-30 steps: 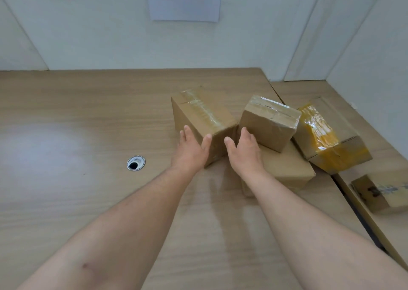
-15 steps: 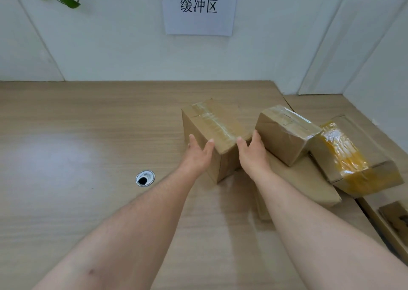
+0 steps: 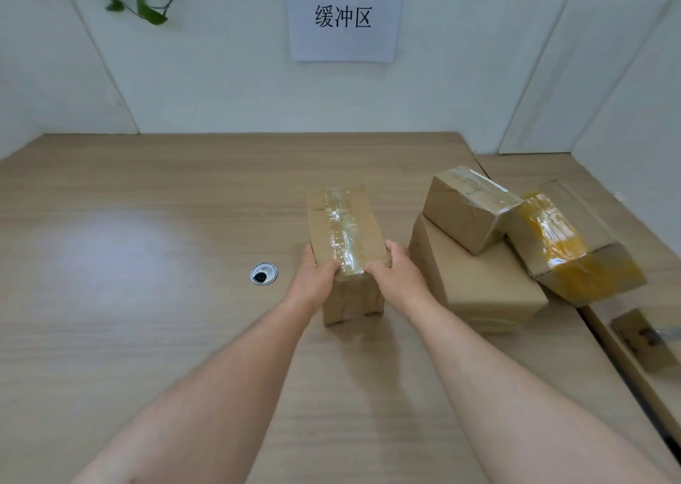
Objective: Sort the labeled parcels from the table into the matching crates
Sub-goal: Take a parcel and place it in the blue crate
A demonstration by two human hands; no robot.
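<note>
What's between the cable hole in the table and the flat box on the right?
The head view shows the clear-taped parcel, gripped by the left hand and right hand.

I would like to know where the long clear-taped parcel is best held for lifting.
Probably mid-length on both long sides, from left and right: the long parcel lies lengthwise, sides free, while left hand and right hand grip only its near end.

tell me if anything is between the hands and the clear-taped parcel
Nothing visible: the left hand and right hand grip the near end of the clear-taped parcel. No crate is in view.
</note>
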